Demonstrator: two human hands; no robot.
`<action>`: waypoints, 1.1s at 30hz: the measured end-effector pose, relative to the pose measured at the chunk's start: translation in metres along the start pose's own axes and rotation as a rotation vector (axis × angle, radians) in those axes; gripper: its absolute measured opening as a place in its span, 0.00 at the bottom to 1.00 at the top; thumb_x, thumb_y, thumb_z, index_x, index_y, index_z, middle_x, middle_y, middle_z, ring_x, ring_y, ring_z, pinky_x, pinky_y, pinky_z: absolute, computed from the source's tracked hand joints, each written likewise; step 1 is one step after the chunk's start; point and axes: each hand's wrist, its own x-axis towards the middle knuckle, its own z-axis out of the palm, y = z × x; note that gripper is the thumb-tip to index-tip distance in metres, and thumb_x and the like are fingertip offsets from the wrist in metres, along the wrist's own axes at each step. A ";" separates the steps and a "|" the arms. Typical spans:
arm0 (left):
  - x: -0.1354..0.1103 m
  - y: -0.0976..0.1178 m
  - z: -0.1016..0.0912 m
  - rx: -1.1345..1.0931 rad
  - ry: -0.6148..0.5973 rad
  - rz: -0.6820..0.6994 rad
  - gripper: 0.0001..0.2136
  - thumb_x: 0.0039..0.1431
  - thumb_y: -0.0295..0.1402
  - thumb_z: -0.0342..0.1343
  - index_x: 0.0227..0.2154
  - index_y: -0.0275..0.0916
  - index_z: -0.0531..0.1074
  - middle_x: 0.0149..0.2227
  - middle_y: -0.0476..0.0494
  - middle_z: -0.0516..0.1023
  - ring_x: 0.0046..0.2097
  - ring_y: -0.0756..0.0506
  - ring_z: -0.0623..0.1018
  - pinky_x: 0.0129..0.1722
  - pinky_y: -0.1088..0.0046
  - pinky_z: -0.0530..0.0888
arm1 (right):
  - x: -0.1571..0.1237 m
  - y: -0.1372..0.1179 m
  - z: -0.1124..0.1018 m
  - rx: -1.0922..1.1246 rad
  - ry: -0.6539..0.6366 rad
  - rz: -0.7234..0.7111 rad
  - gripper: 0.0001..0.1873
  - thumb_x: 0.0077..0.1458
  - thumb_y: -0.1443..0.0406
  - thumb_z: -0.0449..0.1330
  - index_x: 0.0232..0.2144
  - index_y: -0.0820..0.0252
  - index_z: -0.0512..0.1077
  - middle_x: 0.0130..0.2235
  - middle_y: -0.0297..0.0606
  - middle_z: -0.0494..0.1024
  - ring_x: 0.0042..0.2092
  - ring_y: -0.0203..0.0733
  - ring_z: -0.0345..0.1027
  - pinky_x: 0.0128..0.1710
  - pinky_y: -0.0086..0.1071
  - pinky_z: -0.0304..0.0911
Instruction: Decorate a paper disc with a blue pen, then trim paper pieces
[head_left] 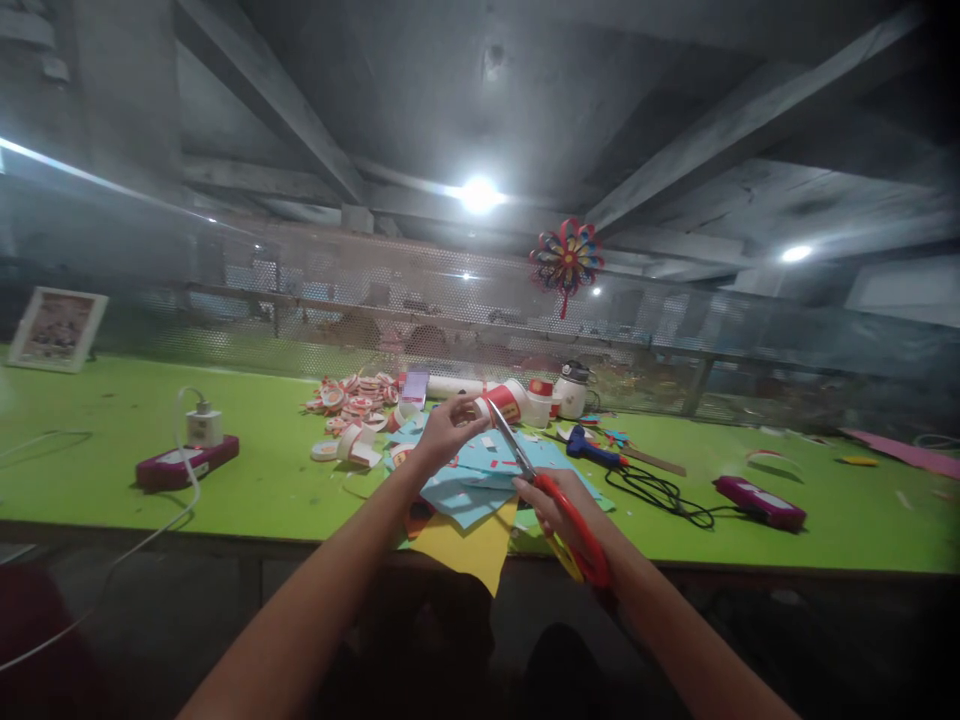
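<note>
My left hand [452, 432] is closed on a red and white paper cup [506, 402], which lies tilted on its side above the papers. In my right hand [559, 497] is a pair of scissors [581, 530] with red and yellow handles. Its metal blades point up and left, their tips at the cup's edge; whether they cut into it I cannot tell. Below both hands spread light blue paper sheets [469, 497] with small scraps on them. A yellow sheet [476, 545] hangs over the table's front edge.
Cut paper pieces [356, 395] are heaped at the back left, near a phone [414, 387]. More cups [540, 400] and a jar [572, 390] stand behind. To the right lie a blue glue gun [592, 447], its black cord [664, 495] and a purple power strip [761, 502]. Another power strip [187, 463] sits left.
</note>
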 end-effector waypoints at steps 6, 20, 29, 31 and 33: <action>0.000 0.000 0.002 -0.035 -0.032 -0.031 0.25 0.40 0.38 0.71 0.42 0.34 0.75 0.37 0.39 0.81 0.41 0.41 0.80 0.42 0.63 0.77 | 0.005 0.009 0.000 -0.150 0.078 -0.021 0.15 0.52 0.56 0.53 0.21 0.59 0.70 0.23 0.39 0.74 0.28 0.42 0.67 0.29 0.31 0.57; -0.004 0.005 0.004 -0.237 -0.092 -0.202 0.24 0.47 0.41 0.68 0.44 0.34 0.72 0.39 0.37 0.80 0.39 0.41 0.81 0.44 0.56 0.77 | -0.006 0.013 0.015 -0.249 0.169 -0.031 0.16 0.54 0.58 0.51 0.27 0.61 0.75 0.26 0.43 0.78 0.29 0.44 0.69 0.31 0.32 0.58; -0.004 0.006 0.001 -0.217 -0.107 -0.161 0.26 0.44 0.37 0.70 0.46 0.34 0.72 0.35 0.40 0.81 0.36 0.43 0.81 0.41 0.62 0.77 | -0.001 0.008 0.007 -0.214 0.097 -0.027 0.16 0.53 0.58 0.52 0.29 0.61 0.75 0.26 0.41 0.78 0.28 0.43 0.71 0.30 0.31 0.61; -0.004 0.008 0.002 -0.213 -0.110 -0.152 0.25 0.44 0.37 0.70 0.46 0.34 0.72 0.36 0.40 0.81 0.37 0.43 0.81 0.41 0.63 0.77 | -0.001 0.006 0.005 -0.211 0.088 -0.035 0.16 0.53 0.58 0.51 0.28 0.61 0.75 0.27 0.41 0.79 0.29 0.44 0.72 0.31 0.31 0.61; -0.005 0.008 0.002 -0.208 -0.110 -0.152 0.26 0.43 0.36 0.70 0.45 0.33 0.72 0.36 0.40 0.81 0.36 0.43 0.81 0.39 0.64 0.77 | -0.002 0.006 0.006 -0.216 0.092 -0.038 0.17 0.54 0.57 0.51 0.27 0.61 0.74 0.27 0.42 0.80 0.30 0.44 0.72 0.31 0.31 0.61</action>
